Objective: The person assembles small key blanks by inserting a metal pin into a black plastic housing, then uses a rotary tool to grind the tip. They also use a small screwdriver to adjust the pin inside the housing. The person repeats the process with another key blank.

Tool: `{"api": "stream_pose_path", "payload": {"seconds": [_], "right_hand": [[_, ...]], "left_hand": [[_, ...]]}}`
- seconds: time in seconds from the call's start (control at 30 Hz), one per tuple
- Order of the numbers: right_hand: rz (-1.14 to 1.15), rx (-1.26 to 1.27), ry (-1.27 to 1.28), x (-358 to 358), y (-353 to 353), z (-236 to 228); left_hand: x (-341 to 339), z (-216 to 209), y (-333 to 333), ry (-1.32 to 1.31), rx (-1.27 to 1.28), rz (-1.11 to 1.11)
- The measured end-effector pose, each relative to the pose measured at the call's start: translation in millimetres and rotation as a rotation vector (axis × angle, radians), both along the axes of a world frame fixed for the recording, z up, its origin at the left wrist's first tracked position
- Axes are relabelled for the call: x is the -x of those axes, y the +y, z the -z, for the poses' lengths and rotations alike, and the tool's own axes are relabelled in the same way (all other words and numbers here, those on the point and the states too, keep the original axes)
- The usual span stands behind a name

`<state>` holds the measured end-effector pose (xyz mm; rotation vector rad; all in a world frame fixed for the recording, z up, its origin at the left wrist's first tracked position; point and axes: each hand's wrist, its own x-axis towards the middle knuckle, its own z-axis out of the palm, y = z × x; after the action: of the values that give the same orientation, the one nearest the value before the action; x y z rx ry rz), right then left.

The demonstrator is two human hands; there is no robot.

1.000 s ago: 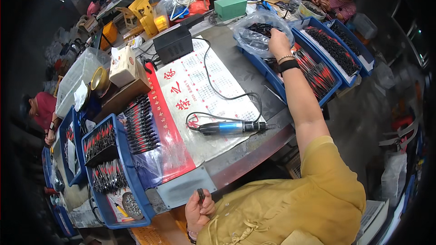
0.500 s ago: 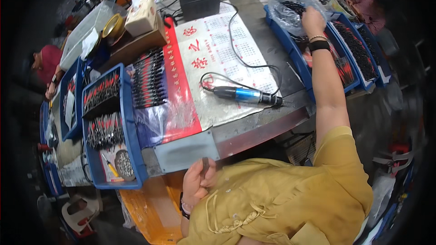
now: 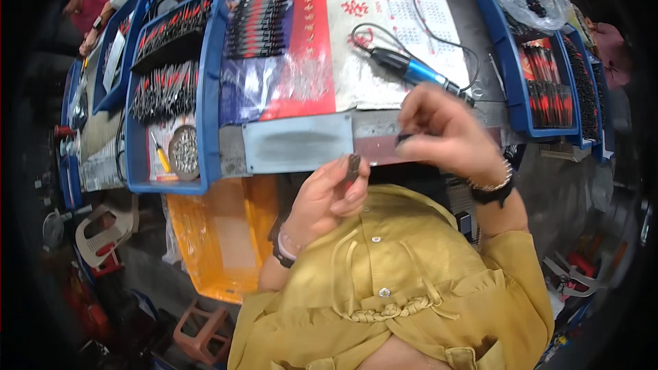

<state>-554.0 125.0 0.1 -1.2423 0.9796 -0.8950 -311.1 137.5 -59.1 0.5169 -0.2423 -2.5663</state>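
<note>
Nearest the mustard-yellow shirt [image 3: 404, 274], the left hand [image 3: 325, 195] pinches a small dark oblong piece [image 3: 354, 163] between thumb and fingers at the front edge of the grey counter [image 3: 231, 145]. Just beyond, the blurred right hand [image 3: 449, 127] pinches a small black part [image 3: 404, 139] between thumb and curled fingers. Farther back, a blue-and-black cylindrical power tool [image 3: 419, 70] lies partly on a white-and-red paper sheet [image 3: 404, 0], near a blue plastic tray [image 3: 495, 48] to the right.

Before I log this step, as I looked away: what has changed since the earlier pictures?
The right hand has left the clear plastic bag and swung back toward the body, near the left hand; it now seems to pinch a small dark piece, blurred. The left hand still grips its dark part, and the electric screwdriver lies where it was.
</note>
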Motion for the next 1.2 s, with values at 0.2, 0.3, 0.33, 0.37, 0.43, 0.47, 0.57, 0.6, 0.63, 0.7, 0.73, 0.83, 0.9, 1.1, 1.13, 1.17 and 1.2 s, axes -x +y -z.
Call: {"api": "stream_pose_path", "payload": {"seconds": [0.2, 0.3, 0.33, 0.37, 0.43, 0.47, 0.57, 0.6, 0.63, 0.7, 0.73, 0.83, 0.9, 1.1, 1.13, 1.17, 1.2], "right_hand": [[0.078, -0.394, -0.444, -40.2, 18.5, 32.4], [0.100, -0.406, -0.458, -45.9, 22.4, 41.5], [0.097, -0.396, -0.465, -47.3, 24.1, 44.7], [0.087, -0.397, -0.462, -48.7, 25.6, 47.9], [0.079, -0.397, -0.454, -49.7, 28.1, 53.0], [0.080, -0.397, -0.451, -50.1, 28.8, 54.6], [0.069, -0.380, -0.449, -49.3, 29.5, 55.1], [0.048, -0.373, -0.450, -49.3, 29.6, 54.3], [0.054, -0.355, -0.428, -50.1, 29.9, 53.2], [0.033, -0.322, -0.382, -52.4, 31.1, 50.9], [0.072, -0.290, -0.320, -55.2, 33.2, 50.0], [0.188, -0.116, -0.103, -67.0, 44.6, 47.2], [0.273, 0.104, 0.089, -74.0, 53.8, 45.4], [0.219, -0.051, 0.003, -76.1, 58.0, 42.9], [0.194, -0.126, -0.062, -73.6, 55.9, 42.8], [0.186, -0.206, -0.123, -71.5, 54.2, 42.5], [0.218, -0.185, -0.198, -70.8, 54.4, 42.2]], "left_hand": [[-5.0, -1.5, 13.6, 0.054, -0.060, 0.027], [-6.9, -1.9, 19.9, 0.054, -0.039, 0.039], [-6.9, -2.0, 21.7, 0.052, -0.044, 0.041], [-6.8, -1.9, 23.1, 0.063, -0.044, 0.040], [-6.0, -1.5, 24.9, 0.071, -0.054, 0.047], [-5.7, -1.4, 25.5, 0.082, -0.058, 0.045], [-5.7, -2.0, 26.4, 0.074, -0.079, 0.049], [-5.5, -2.1, 26.3, 0.067, -0.089, 0.052], [-5.3, -2.3, 26.1, 0.071, -0.096, 0.052], [-4.3, -2.4, 26.1, 0.066, -0.114, 0.055], [-3.9, -2.7, 26.7, 0.056, -0.124, 0.055], [-2.3, -4.7, 33.0, 0.011, -0.119, 0.073], [-1.5, -6.2, 38.8, 0.001, -0.127, 0.073], [3.4, -6.6, 44.1, 0.041, -0.171, -0.009], [4.2, -6.2, 42.8, 0.042, -0.164, -0.003], [5.2, -5.5, 41.1, 0.054, -0.149, 0.003], [5.9, -5.1, 39.2, 0.079, -0.134, 0.004]]}}
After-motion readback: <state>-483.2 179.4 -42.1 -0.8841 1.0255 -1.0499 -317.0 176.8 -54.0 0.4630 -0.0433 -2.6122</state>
